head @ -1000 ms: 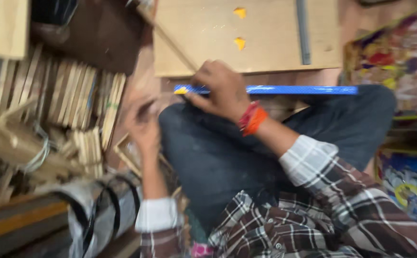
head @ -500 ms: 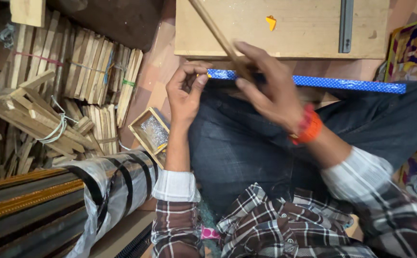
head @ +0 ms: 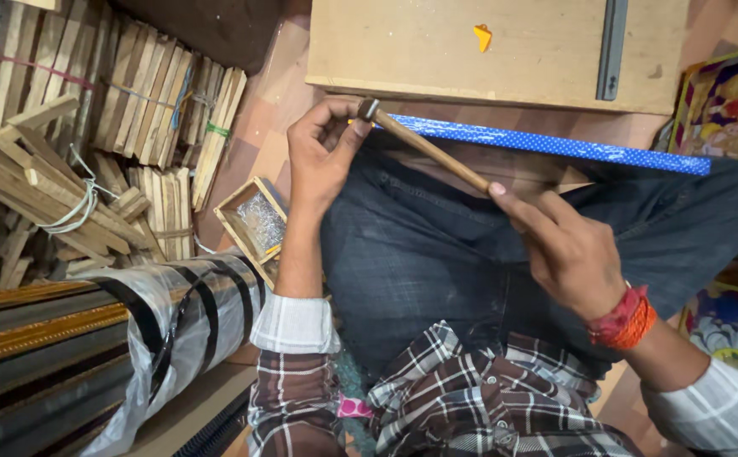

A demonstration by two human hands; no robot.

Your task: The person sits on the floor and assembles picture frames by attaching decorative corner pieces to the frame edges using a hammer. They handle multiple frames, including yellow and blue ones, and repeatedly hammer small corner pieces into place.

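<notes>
My right hand point(head: 567, 250) grips the wooden handle of a small hammer point(head: 424, 144). Its metal head sits at the left end of a blue dotted frame edge point(head: 555, 145) that lies across my lap. My left hand point(head: 318, 156) pinches something small right beside the hammer head, against that frame edge; what it pinches is hidden by the fingers. I sit with dark jeans and a checked shirt, and a red-orange thread band circles my right wrist.
A small wooden box of tiny nails point(head: 256, 222) stands by my left knee. Bundles of wooden strips point(head: 157, 101) lie at the left. Plastic-wrapped frame mouldings point(head: 90, 330) fill the lower left. A wooden board point(head: 487, 51) lies ahead, colourful pictures point(head: 728, 93) at the right.
The hammer came down from a raised position to the frame's left end. My right hand slid back along the handle. My left hand stayed at the frame edge.
</notes>
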